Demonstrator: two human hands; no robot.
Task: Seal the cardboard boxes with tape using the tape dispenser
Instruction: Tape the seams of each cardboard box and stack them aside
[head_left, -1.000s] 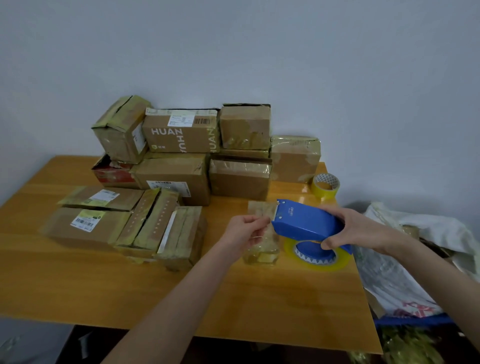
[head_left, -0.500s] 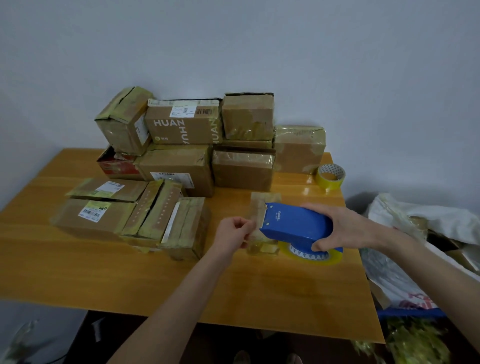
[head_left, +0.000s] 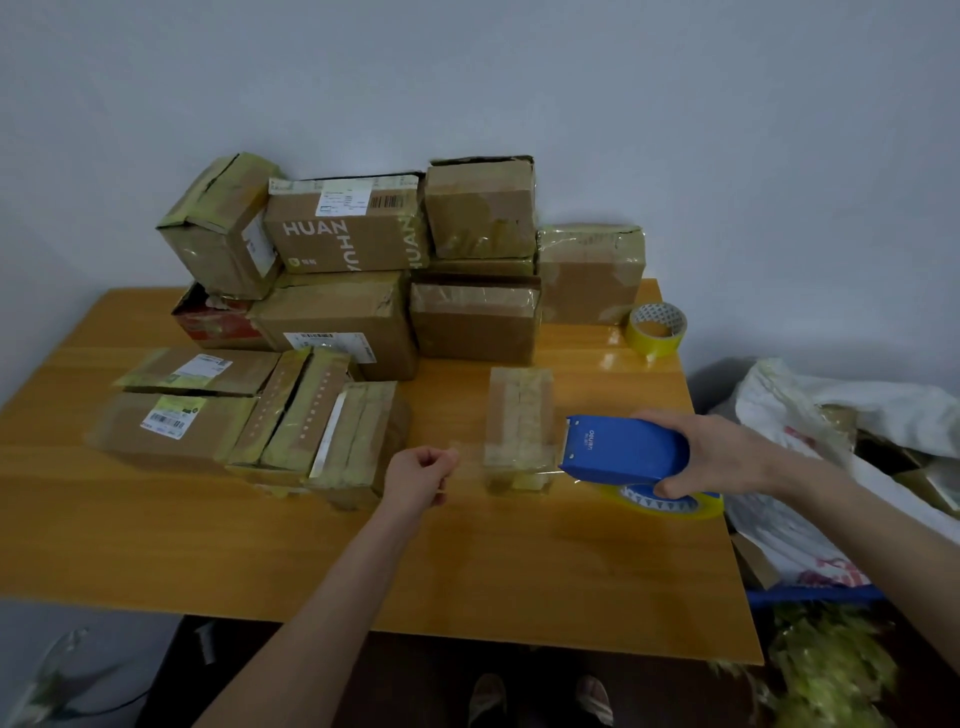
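Note:
A small, narrow cardboard box (head_left: 519, 415) covered in yellowish tape stands on the wooden table (head_left: 467, 571). My right hand (head_left: 727, 452) grips a blue tape dispenser (head_left: 623, 449) with a yellow-rimmed roll, just right of that box. My left hand (head_left: 421, 475) pinches the free end of clear tape (head_left: 467, 460), which stretches from the dispenser across the front of the small box.
Stacked taped cardboard boxes (head_left: 353, 228) fill the table's back, and flat packages (head_left: 249, 415) lie at the left. A spare yellow tape roll (head_left: 657, 330) sits at the back right. A white bag (head_left: 831, 441) with clutter lies beyond the table's right edge.
My left hand has pulled the tape end leftward, away from the dispenser, so a longer strip now spans the small box. The dispenser has shifted slightly right.

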